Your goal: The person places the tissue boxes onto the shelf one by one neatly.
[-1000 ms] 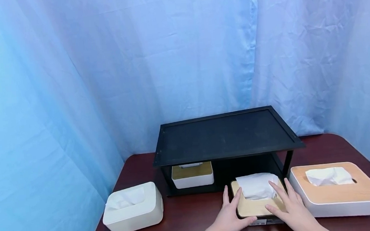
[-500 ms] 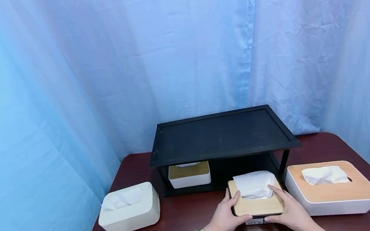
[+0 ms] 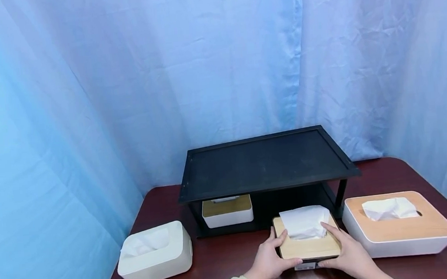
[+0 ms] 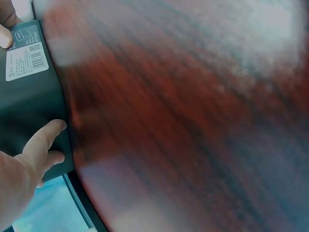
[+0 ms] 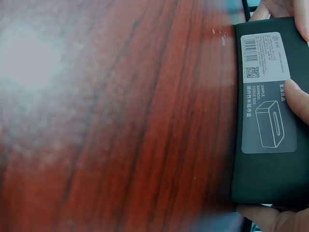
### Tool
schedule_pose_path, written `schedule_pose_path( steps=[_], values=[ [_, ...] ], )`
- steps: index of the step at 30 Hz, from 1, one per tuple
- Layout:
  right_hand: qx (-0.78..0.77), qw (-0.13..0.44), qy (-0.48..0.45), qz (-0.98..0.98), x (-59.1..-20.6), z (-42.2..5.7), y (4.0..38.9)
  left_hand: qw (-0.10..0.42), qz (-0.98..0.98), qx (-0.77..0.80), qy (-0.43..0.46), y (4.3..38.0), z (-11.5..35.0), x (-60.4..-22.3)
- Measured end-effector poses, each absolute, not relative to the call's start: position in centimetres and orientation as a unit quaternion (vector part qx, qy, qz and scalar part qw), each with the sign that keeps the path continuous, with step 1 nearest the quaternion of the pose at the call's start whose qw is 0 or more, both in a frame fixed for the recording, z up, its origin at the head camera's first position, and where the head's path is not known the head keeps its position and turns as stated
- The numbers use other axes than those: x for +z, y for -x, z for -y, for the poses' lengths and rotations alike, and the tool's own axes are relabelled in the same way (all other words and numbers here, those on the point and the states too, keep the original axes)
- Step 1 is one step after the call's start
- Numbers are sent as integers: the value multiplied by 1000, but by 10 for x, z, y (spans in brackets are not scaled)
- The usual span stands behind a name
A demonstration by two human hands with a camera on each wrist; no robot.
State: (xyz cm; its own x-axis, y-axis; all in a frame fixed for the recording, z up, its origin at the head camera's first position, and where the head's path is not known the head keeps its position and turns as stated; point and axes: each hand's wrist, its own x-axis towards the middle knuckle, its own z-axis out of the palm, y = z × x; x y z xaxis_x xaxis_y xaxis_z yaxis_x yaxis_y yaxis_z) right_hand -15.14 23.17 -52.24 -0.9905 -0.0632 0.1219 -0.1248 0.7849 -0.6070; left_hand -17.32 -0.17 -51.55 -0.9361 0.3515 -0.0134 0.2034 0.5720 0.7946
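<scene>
A dark tissue box with a light wooden lid point(image 3: 310, 248) and a white tissue poking out stands on the table between my hands. My left hand point(image 3: 268, 260) grips its left side, fingers along the side and thumb at the front. From the right, my right hand point(image 3: 350, 252) holds it the same way, with the index fingertip by the tissue. The left wrist view shows my left fingers point(image 4: 43, 140) against the dark side. In the right wrist view, a printed label point(image 5: 268, 92) covers part of the box's front, beside my right thumb point(image 5: 297, 99).
Behind the box stands a low black shelf point(image 3: 264, 162), with a white, wood-topped tissue box point(image 3: 228, 218) on its lower level at left. An all-white tissue box point(image 3: 156, 261) sits at left. A larger wood-topped one point(image 3: 403, 226) stands close at right. Blue curtains surround the table.
Both hands have moved in from a spread pose beside the box and now grip its sides. The whole head view has shifted slightly; the box's place by the shelf looks nearly unchanged.
</scene>
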Motion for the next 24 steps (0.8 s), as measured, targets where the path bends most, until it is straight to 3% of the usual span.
schedule_pose_path(
  steps=[24],
  values=[
    [334, 25, -36, 941, -521, -210, 155, 75, -872, 461, -147, 170, 23, -520]
  ],
)
